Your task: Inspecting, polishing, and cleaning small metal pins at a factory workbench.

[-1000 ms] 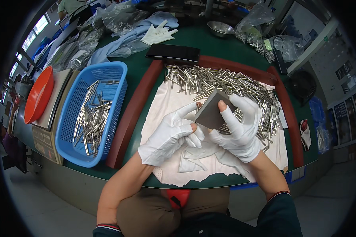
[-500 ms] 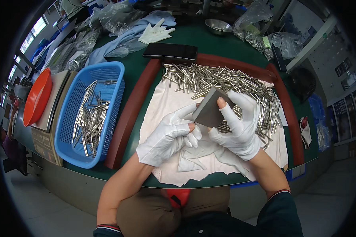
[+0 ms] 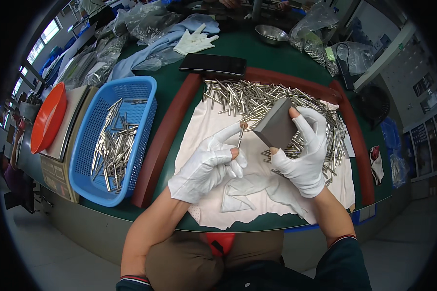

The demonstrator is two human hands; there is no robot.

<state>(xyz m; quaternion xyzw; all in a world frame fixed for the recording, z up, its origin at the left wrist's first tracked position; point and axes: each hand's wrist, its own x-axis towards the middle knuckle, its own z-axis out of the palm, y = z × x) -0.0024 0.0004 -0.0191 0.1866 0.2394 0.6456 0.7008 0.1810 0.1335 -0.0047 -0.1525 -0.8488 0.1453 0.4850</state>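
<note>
Bench point(image 3: 189, 85) stock, green top, seen from behind the worker's shoulder. Left hand point(image 3: 206, 167), white-gloved with bare fingertips, closed to a pinch on one small metal pin point(image 3: 240, 136), held upright. Right hand point(image 3: 303, 150), gloved likewise, wrapped around a grey block point(image 3: 275, 130), thumb beneath, forefinger over its top edge; the block sits just at 3 o'clock of the pin, a narrow gap between them.

Pin heap point(image 3: 257, 99) at 12 o'clock of the hands, on a white cloth point(image 3: 213, 121). Blue basket point(image 3: 114, 140) of pins at 9 o'clock; orange lid point(image 3: 47, 116) beyond it; dark phone point(image 3: 213, 64) at 12.

Risk, as judged — so light a pinch could let the pin slip into the cloth folds.

Change: half a second back, pin and left fingers lay against the block; now they have drawn apart.
</note>
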